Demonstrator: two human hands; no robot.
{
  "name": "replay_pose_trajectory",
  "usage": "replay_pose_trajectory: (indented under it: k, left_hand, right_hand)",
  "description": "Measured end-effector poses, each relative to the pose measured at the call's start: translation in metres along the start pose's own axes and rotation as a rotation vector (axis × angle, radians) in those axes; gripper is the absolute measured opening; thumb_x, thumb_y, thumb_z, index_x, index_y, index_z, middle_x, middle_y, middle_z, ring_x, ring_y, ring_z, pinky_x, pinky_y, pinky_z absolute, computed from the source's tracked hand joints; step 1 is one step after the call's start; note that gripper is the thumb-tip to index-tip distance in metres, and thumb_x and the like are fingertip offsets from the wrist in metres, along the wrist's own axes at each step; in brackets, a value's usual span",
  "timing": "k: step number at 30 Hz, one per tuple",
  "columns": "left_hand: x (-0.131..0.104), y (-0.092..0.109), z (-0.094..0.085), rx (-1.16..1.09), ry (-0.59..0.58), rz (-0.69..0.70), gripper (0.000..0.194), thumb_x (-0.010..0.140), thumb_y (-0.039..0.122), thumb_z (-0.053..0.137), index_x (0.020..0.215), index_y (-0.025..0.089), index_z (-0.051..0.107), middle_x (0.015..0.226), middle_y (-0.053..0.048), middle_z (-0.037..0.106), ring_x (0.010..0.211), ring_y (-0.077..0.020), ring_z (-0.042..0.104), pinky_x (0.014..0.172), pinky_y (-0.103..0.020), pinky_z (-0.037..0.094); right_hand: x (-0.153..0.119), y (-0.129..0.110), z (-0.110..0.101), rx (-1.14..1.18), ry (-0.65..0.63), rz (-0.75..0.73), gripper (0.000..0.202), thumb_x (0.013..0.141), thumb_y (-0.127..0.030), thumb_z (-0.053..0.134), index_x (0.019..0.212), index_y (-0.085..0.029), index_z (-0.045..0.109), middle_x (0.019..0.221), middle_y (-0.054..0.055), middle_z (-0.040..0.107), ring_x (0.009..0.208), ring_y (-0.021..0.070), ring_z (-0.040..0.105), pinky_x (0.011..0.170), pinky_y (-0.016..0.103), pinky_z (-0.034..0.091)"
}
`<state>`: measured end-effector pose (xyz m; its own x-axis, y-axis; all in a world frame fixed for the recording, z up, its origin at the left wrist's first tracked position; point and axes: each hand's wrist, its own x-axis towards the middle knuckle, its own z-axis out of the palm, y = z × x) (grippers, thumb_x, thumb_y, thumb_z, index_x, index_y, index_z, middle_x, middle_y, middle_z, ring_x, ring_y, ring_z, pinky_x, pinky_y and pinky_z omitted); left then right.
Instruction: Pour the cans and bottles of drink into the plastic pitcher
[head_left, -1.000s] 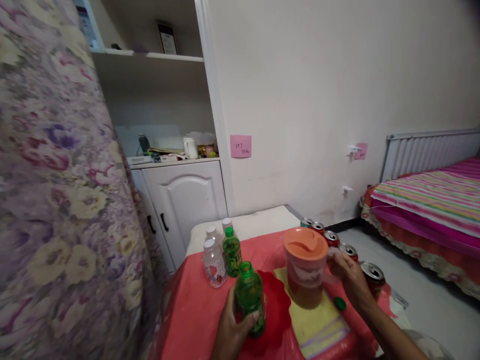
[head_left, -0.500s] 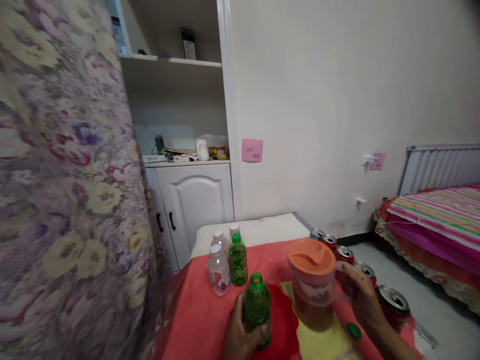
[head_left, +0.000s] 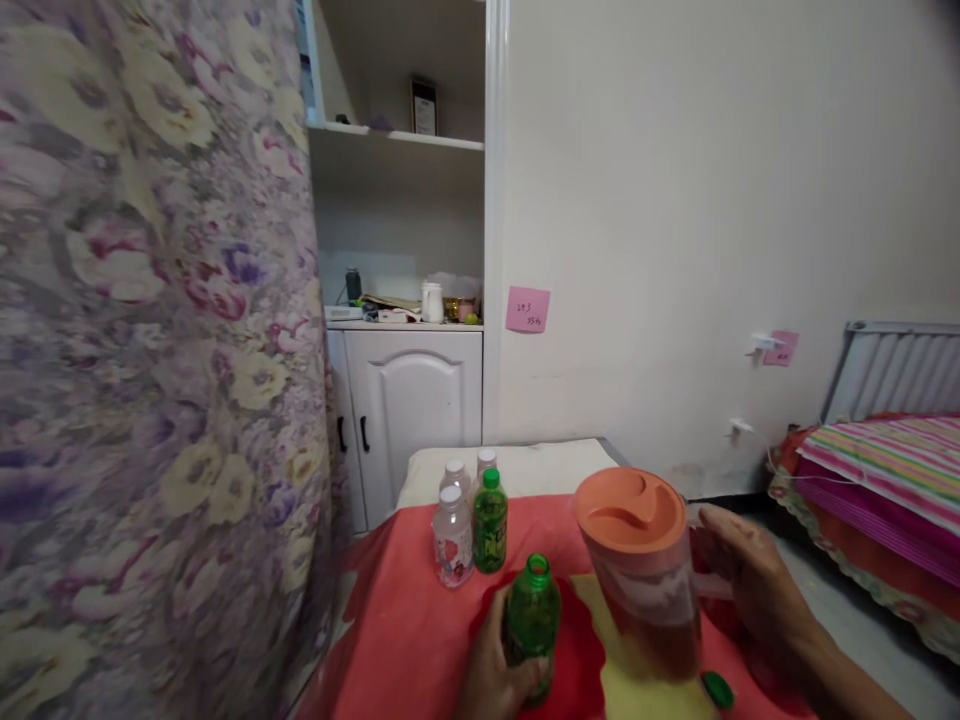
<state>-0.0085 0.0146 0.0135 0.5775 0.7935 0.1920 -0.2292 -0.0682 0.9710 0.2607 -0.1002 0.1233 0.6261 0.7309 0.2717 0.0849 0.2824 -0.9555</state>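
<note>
My left hand (head_left: 499, 655) wraps round an uncapped green plastic bottle (head_left: 534, 620), upright over a red scalloped plate (head_left: 585, 640). In my right hand (head_left: 757, 580) is the handle of a clear pitcher (head_left: 652, 600) with an orange lid (head_left: 631, 510) and brown liquid low inside. The pitcher leans left, its lid a short way to the right of the bottle's mouth and apart from it. A green bottle cap (head_left: 718, 690) lies below my right hand. Beyond the left hand stand a capped green bottle (head_left: 490, 525) and several clear bottles (head_left: 453, 540) with white caps.
A red cloth (head_left: 390, 620) covers the table, with a yellow cloth (head_left: 637, 690) under the pitcher. Behind are a white cabinet (head_left: 420, 400) and a wall. A floral curtain (head_left: 165, 350) hangs at left; a bed (head_left: 885, 490) stands at right.
The pitcher has come up nearer to me and now leans left. My left hand keeps its hold on the green bottle. The view has turned slightly left, and the cans no longer show.
</note>
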Motion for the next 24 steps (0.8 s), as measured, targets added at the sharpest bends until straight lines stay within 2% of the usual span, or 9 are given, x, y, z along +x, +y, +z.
replay_pose_trajectory:
  k: [4,9,15,20,24]
  left_hand:
    - [-0.001,0.003,0.002,-0.033,-0.009,-0.006,0.065,0.059,0.042,0.082,0.115,0.020,0.057,0.090,-0.003,0.066,0.079,-0.0204,0.058,0.070,-0.030,0.044]
    - [-0.003,0.005,0.000,-0.028,0.002,0.024,0.068,0.058,0.036,0.082,0.119,0.019,0.058,0.099,-0.005,0.068,0.089,-0.0232,0.059,0.078,-0.032,0.045]
    - [-0.002,-0.001,-0.002,-0.028,0.003,0.033,0.069,0.058,0.028,0.081,0.123,0.021,0.058,0.096,-0.004,0.067,0.093,-0.0254,0.060,0.082,-0.034,0.046]
    - [-0.003,0.001,-0.001,-0.073,0.007,0.000,0.071,0.055,0.015,0.073,0.124,0.021,0.057,0.099,-0.004,0.068,0.090,-0.0234,0.059,0.076,-0.031,0.045]
    - [-0.005,0.004,0.000,-0.091,0.015,0.003,0.073,0.056,0.019,0.078,0.126,0.021,0.057,0.109,-0.006,0.068,0.092,-0.0243,0.059,0.080,-0.033,0.046]
  right_hand:
    - [-0.004,-0.034,0.012,-0.002,-0.065,0.055,0.054,0.070,-0.066,0.074,0.057,-0.023,0.044,0.052,-0.007,0.034,0.049,0.0098,0.025,0.045,0.025,0.024]
    - [-0.003,-0.056,0.017,-0.107,-0.236,0.059,0.053,0.076,-0.063,0.071,0.054,-0.022,0.044,0.050,-0.006,0.039,0.047,0.0098,0.030,0.048,0.026,0.026]
    - [0.005,-0.070,0.023,-0.281,-0.331,0.008,0.057,0.076,-0.071,0.066,0.057,-0.021,0.046,0.052,-0.008,0.032,0.050,0.0089,0.024,0.049,0.025,0.021]
    - [0.013,-0.075,0.025,-0.376,-0.382,-0.026,0.057,0.078,-0.070,0.064,0.058,-0.021,0.043,0.056,-0.006,0.034,0.053,0.0103,0.029,0.051,0.026,0.023]
    - [0.016,-0.077,0.027,-0.386,-0.392,-0.038,0.056,0.078,-0.069,0.064,0.057,-0.022,0.044,0.056,-0.004,0.036,0.054,0.0121,0.032,0.051,0.027,0.024]
